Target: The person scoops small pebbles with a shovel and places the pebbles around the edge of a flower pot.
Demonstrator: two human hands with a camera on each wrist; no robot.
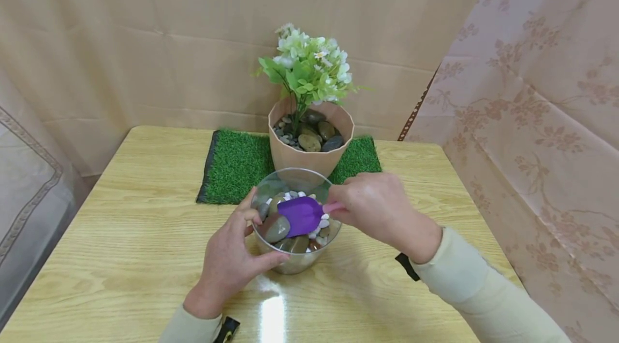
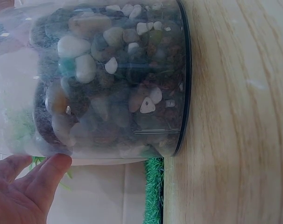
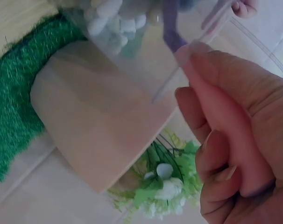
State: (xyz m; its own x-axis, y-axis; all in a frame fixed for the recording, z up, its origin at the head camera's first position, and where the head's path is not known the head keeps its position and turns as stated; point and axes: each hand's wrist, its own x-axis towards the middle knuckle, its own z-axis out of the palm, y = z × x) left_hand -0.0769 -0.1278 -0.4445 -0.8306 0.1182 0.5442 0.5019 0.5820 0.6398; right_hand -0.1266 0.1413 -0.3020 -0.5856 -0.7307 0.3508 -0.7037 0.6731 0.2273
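Fingers of the right hand (image 1: 374,205) are clamped on a pink handle (image 3: 230,128); I see the purple scoop blade (image 1: 302,215) just left of them, over stones (image 1: 278,229) in the clear container (image 1: 295,264). The left hand (image 1: 229,257) grips that container, thumb and fingers around it. Beyond the fingers, I see a flowerpot (image 1: 307,162) on green turf (image 1: 239,163).

My head view comes through bright and fairly even, with a hard white glare on the near tabletop (image 1: 145,246) and a faint, soft shadow right of the clear container (image 1: 296,264). My left wrist feed is dimmer and hazy, its stones (image 2: 85,68) veiled behind the shiny wall; on my right wrist feed, greyish and soft, the flowers (image 3: 169,189) lose fine detail.
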